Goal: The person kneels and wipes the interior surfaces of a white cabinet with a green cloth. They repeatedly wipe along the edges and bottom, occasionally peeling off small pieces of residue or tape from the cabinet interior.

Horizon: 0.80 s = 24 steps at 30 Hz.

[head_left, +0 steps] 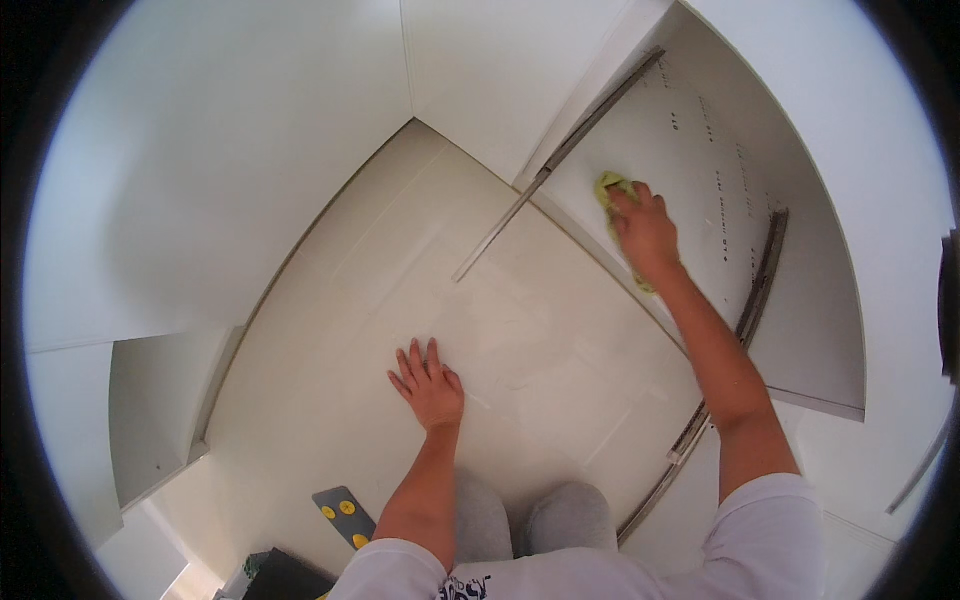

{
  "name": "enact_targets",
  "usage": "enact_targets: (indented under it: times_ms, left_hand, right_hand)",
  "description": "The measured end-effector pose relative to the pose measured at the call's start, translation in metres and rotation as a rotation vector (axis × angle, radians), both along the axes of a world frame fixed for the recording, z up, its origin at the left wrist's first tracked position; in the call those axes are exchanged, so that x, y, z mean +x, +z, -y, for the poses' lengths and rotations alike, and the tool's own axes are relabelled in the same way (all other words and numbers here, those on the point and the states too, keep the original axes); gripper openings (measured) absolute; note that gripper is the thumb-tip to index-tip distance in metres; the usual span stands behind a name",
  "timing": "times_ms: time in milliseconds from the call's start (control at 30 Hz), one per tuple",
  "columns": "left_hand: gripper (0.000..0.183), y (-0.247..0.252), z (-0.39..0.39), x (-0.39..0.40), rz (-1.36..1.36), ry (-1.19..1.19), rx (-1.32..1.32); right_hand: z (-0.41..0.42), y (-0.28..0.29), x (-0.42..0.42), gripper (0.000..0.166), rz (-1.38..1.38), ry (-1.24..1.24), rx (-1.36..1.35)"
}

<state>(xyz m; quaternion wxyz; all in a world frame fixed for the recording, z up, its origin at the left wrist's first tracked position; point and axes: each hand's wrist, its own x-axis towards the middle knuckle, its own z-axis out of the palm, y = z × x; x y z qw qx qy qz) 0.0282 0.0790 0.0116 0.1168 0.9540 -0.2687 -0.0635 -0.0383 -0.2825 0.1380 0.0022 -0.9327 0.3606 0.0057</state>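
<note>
Within the open cabinet compartment on the right, my right hand (pixel 643 232) presses a yellow-green cloth (pixel 612 183) against the white bottom panel (pixel 600 146). Part of the cloth is hidden under my fingers. My left hand (pixel 431 390) rests on the pale floor (pixel 360 315) with its fingers spread, and nothing is in it. A metal drawer slide (pixel 499 232) juts out over the floor, ahead of my left hand. Below my right forearm runs a second metal slide (pixel 766 274) along the compartment's other side.
White cabinet faces (pixel 225 165) surround the floor on the left and ahead. A low recess (pixel 154 412) opens at the left. A grey mat (pixel 343 510) with yellow round shapes lies near my left elbow, beside a dark box-like object (pixel 285 577). Printed writing marks the compartment's panel.
</note>
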Motion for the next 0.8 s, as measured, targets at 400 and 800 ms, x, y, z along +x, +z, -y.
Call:
enact_targets:
  times_ms: [400,800]
  left_hand:
    - [0.053,0.003,0.008,-0.002,0.039,-0.022,-0.038]
    - [0.054,-0.001,0.008,-0.005,0.064,-0.048,0.006]
  right_hand:
    - [0.064,0.000,-0.047,0.035,-0.126,-0.130,-0.016]
    - [0.073,-0.004,0.094,0.039,0.080,-0.442,-0.017]
